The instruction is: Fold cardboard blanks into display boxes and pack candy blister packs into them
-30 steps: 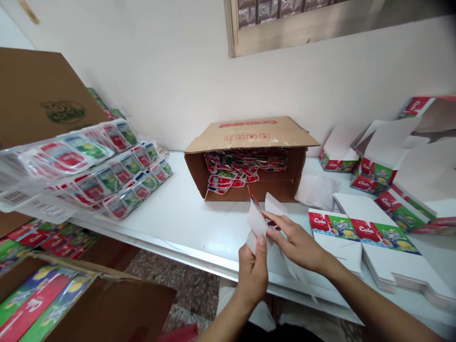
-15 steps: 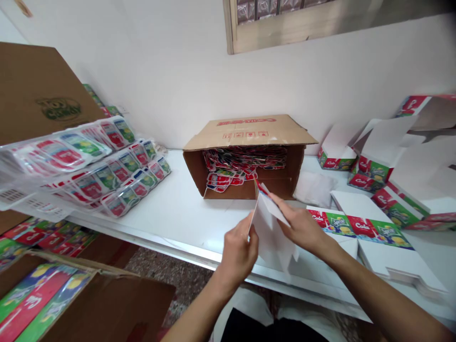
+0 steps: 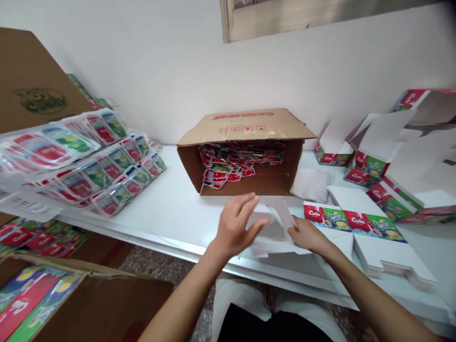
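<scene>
A white cardboard box blank [image 3: 276, 242], partly opened out with its plain side showing, is between my hands over the table's front edge. Its right edge is gripped by my right hand [image 3: 307, 234], fingers curled round the card. At the blank's left side, my left hand [image 3: 238, 222] has its fingers stretched and the thumb apart, holding nothing; whether it touches the card I cannot tell. Behind them stands an open brown carton [image 3: 245, 124] on its side, with many red and green printed packets [image 3: 228, 175] inside. Flat printed box blanks [image 3: 356, 225] lie stacked to the right.
Packets in clear plastic [image 3: 103, 175] are piled on the left of the white table [image 3: 171, 209]. Assembled cola boxes [image 3: 366, 164] with raised flaps stand at right. A clear plastic bag [image 3: 311, 184] lies beside the carton. An open carton [image 3: 103, 304] sits lower left.
The box blank has gone from folded and upright to opened out and lower. My left hand has let go of it and spread its fingers; my right hand keeps hold.
</scene>
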Tool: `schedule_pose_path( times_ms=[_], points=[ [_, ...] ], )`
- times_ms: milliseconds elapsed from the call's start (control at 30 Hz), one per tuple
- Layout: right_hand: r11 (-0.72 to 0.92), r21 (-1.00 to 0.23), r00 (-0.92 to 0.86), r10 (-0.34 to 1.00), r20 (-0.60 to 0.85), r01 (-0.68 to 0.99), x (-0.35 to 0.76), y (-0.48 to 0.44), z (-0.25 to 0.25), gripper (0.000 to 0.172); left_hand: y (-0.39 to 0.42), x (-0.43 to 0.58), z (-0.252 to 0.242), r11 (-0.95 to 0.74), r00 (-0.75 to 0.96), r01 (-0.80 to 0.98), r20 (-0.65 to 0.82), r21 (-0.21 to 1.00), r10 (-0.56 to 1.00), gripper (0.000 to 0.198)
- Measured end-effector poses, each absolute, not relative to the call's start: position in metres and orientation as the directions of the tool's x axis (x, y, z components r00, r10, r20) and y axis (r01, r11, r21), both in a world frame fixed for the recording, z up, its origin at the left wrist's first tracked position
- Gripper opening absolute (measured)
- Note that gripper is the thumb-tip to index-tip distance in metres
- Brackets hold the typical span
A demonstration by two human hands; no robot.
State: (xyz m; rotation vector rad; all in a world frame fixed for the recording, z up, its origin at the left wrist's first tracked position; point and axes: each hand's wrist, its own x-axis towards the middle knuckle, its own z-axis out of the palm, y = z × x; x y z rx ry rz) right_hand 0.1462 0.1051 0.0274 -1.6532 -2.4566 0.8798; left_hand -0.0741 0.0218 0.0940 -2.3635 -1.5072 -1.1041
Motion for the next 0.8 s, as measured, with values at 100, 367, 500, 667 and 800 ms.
schedule_pose_path(
  times_ms=[100, 367, 500, 667, 800],
  points=[
    [0.223, -0.507, -0.409, 0.865, -0.291, 0.833, 0.147, 0.113, 0.033, 0.023, -0.005, -0.062, 0.077, -0.736, 0.419, 0.621, 0.680, 0.268, 0.601, 0.059],
    [-0.074, -0.717, -0.520, 0.638, -0.568, 0.693, 0.153, 0.114, 0.038, 0.025, 0.032, -0.045, 0.048, -0.237, 0.240, 0.970, 0.299, -0.048, 0.924, 0.022],
    [-0.130, -0.716, -0.451, 0.697, -0.558, 0.686, 0.162, 0.110, 0.034, 0.048, 0.054, -0.039, 0.048, -0.232, 0.251, 0.968, 0.324, -0.095, 0.912, 0.017],
    [-0.154, -0.662, -0.373, 0.723, -0.582, 0.733, 0.165, 0.104, 0.029, 0.061, 0.051, -0.035, 0.024, -0.416, 0.441, 0.895, 0.458, -0.161, 0.772, 0.020],
    [-0.109, -0.735, -0.471, 0.703, -0.533, 0.669, 0.176, 0.105, 0.036, 0.060, 0.039, -0.036, 0.006, -0.514, 0.499, 0.855, 0.385, -0.072, 0.776, 0.052]
  ],
)
